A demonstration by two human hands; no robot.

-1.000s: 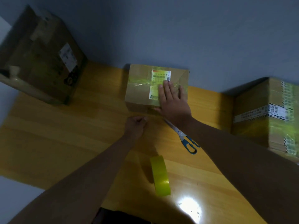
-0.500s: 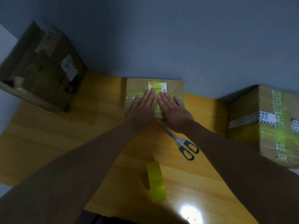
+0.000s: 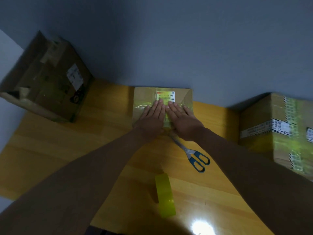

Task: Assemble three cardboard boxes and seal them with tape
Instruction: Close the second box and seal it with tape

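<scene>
Left hand (image 3: 153, 116): flat, fingers straight and together, palm down on top of the small box (image 3: 142, 99); nothing is gripped. Likely purpose: to press fresh tape onto the cardboard so it bonds.

Right hand (image 3: 182, 118): same posture, fingers extended and lying flat just beside the left hand, index fingers nearly touching over the centre line. It holds nothing. The paired placement suggests the person is smoothing the strip along the flap seam.

Small box: sits at the far middle of the wooden table (image 3: 50, 158), against the wall, flaps closed. Glossy yellow-green tape crosses its top under the fingers. A white shipping label (image 3: 165, 95) shows beyond the fingertips.

Scissors (image 3: 194, 156): blue-handled, lying on the table just below the right wrist, blades pointing toward the box; kept within reach, presumably for cutting tape.

Tape roll (image 3: 165, 195): yellow-green, standing on edge near the front of the table, between the forearms.

Left box (image 3: 45, 85): large, at the far left corner, tilted; whether it is sealed cannot be told.

Right box (image 3: 277, 126): large, at the right edge, already banded with tape.
</scene>
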